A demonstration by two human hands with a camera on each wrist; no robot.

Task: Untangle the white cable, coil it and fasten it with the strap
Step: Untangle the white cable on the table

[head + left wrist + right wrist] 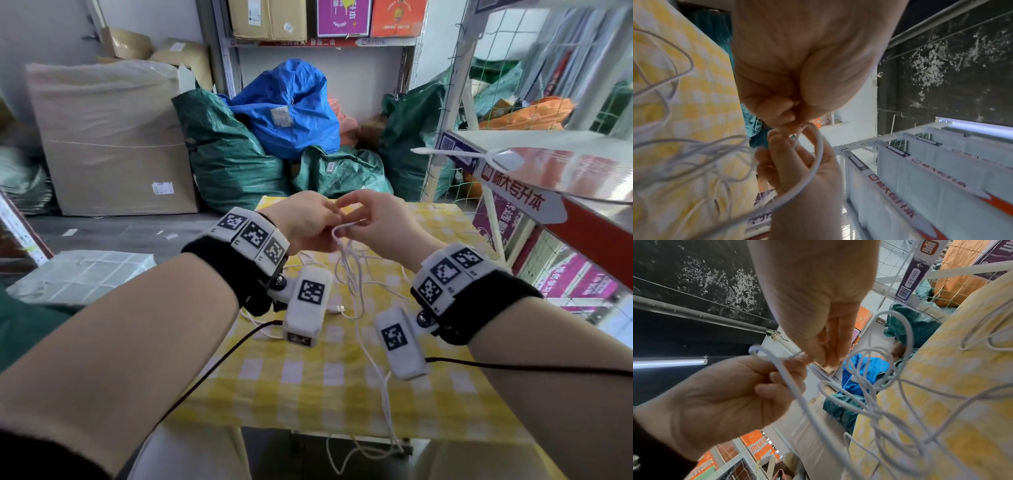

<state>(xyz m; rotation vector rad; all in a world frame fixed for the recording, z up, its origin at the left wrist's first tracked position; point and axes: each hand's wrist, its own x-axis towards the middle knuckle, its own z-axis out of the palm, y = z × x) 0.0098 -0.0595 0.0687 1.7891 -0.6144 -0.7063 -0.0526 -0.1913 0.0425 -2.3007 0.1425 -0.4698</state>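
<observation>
- The cable (346, 274) hangs in a loose tangle from both hands over the yellow-checked surface (308, 377), one strand trailing off its near edge.
- Left hand (305, 222) and right hand (373, 219) each pinch a strand, fingers curled, touching.
- It looks thin, light and limp, likely to snag; best held near a free end.
- A shelf label (910, 282) reads "22-5-XXXX".

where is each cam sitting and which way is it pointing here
Head: on the head, looking forward and down at the checked table; both forearms, left hand and right hand show.
Left wrist: looks along the left hand toward the right hand.
Right wrist: looks along the right hand toward the left hand.
All three share the white cable pinched between the hands.
</observation>
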